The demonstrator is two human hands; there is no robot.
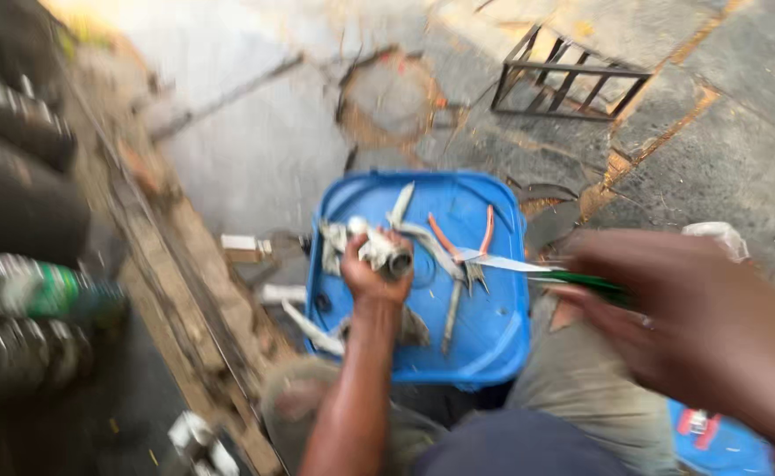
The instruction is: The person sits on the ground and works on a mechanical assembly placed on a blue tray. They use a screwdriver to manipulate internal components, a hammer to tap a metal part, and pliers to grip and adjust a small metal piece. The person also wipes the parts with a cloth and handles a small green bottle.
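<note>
— Nearest the lens?
— Blurred right hand [696, 330], closed on a green-handled blade [528, 264] pointing left.
— And its target?
— Left hand [371, 269], over the blue lid [493, 335], grips a pale metal fitting [385, 253] just left of the tip.

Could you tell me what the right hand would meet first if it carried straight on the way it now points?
Probably the orange-handled pliers on the blue lid: the right hand points its green-handled tool leftward, the pale tip already near them. Blur hides height.
</note>
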